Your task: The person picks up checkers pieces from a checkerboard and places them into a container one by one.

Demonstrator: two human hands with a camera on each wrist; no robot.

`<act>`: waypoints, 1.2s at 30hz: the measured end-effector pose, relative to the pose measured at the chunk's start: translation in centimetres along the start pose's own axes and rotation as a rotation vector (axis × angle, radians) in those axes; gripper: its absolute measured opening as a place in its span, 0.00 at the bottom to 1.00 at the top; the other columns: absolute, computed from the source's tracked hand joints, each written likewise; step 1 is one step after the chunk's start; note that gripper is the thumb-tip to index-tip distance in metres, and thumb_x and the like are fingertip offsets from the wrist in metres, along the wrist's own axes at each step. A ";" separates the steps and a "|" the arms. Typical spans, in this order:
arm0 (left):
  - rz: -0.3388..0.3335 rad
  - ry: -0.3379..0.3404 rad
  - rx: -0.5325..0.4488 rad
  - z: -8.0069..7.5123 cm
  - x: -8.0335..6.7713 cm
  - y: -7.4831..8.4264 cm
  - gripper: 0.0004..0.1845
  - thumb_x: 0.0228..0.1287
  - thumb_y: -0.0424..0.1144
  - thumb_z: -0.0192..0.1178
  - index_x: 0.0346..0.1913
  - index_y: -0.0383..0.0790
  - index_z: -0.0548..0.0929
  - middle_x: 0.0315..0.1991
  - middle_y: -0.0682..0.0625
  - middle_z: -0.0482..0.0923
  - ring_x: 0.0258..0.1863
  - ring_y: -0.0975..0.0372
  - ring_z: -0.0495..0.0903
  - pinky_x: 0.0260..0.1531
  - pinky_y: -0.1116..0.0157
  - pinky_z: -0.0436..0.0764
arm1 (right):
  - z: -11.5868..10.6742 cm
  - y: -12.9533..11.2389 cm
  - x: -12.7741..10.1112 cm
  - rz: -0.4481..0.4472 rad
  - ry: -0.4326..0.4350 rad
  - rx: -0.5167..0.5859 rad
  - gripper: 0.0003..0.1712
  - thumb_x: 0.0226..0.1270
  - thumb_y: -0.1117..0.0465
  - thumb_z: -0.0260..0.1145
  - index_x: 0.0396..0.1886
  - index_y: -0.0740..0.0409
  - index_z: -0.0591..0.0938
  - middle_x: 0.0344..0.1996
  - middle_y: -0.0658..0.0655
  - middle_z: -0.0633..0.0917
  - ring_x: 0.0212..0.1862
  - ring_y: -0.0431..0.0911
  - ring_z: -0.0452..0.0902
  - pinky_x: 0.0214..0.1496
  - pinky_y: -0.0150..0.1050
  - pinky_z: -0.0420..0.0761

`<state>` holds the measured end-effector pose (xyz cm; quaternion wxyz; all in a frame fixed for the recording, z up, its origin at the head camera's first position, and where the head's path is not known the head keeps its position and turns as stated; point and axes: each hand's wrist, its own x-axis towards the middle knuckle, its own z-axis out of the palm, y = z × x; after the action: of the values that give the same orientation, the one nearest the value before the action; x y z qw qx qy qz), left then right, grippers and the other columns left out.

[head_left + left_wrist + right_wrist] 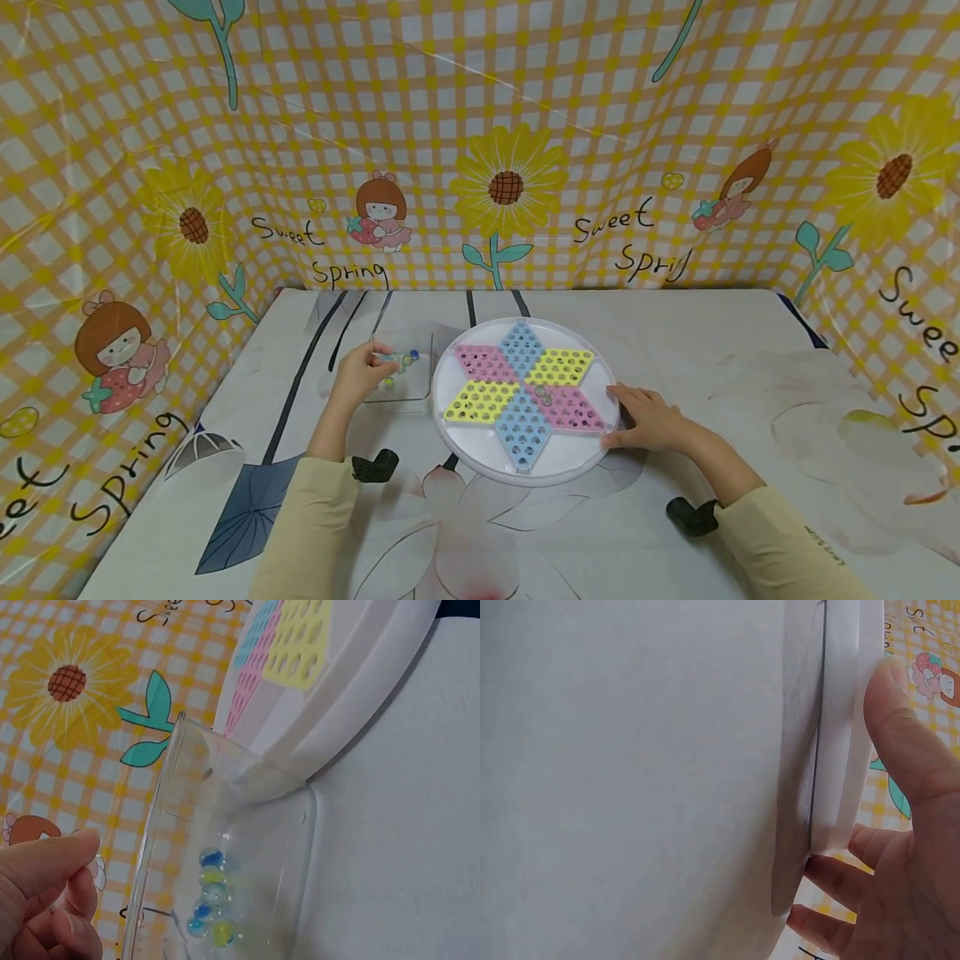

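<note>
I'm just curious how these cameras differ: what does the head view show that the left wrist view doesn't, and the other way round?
Only the head view shows the whole star board, two marbles near its centre, and the right hand resting against its rim. Only the left wrist view shows, up close, the blue and yellow marbles lying in the clear box and the thumb beside its wall. Both show the left hand at the box, which sits right next to the board.
</note>
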<state>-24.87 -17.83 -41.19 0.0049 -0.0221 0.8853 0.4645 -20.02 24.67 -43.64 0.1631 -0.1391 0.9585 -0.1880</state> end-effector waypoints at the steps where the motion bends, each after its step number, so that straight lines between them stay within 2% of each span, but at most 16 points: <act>1: -0.001 0.000 0.001 0.0 0.0 0.0 0.15 0.57 0.38 0.62 0.46 0.35 0.77 0.23 0.51 0.69 0.18 0.63 0.66 0.18 0.68 0.64 | 0.0 0.0 0.0 0.003 0.001 0.000 0.57 0.48 0.37 0.67 0.66 0.69 0.57 0.64 0.75 0.57 0.61 0.73 0.49 0.49 0.78 0.49; 12: -0.001 -0.004 -0.014 -0.1 -0.1 0.3 0.16 0.58 0.37 0.62 0.48 0.35 0.76 0.24 0.50 0.70 0.17 0.64 0.66 0.17 0.68 0.64 | 0.0 -0.2 0.0 0.013 0.006 -0.002 0.57 0.48 0.36 0.67 0.66 0.69 0.57 0.63 0.75 0.58 0.61 0.73 0.50 0.49 0.77 0.49; 18: 0.029 -0.014 0.005 0.4 0.1 0.8 0.16 0.58 0.37 0.62 0.48 0.35 0.78 0.22 0.51 0.71 0.16 0.64 0.66 0.17 0.68 0.65 | 0.0 -0.1 0.0 0.011 0.005 0.001 0.57 0.48 0.36 0.66 0.66 0.69 0.57 0.63 0.76 0.58 0.61 0.73 0.49 0.49 0.77 0.49; 31: 0.114 -0.064 -0.003 3.4 0.1 2.9 0.15 0.56 0.37 0.64 0.44 0.33 0.79 0.22 0.51 0.71 0.17 0.65 0.65 0.18 0.70 0.64 | 0.0 0.0 0.0 0.009 0.002 0.007 0.57 0.48 0.36 0.66 0.66 0.70 0.56 0.64 0.75 0.57 0.61 0.73 0.48 0.50 0.77 0.48; 36: 0.141 -0.112 -0.011 4.8 0.2 3.6 0.14 0.55 0.38 0.64 0.44 0.35 0.80 0.22 0.51 0.70 0.20 0.64 0.64 0.20 0.70 0.64 | 0.0 0.0 0.0 0.014 -0.001 0.009 0.58 0.47 0.36 0.66 0.66 0.70 0.56 0.64 0.76 0.57 0.61 0.74 0.48 0.50 0.78 0.47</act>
<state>-25.33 -11.81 -40.96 0.0216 0.0665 0.8804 0.4691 -20.04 24.62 -43.64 0.1656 -0.1316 0.9585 -0.1912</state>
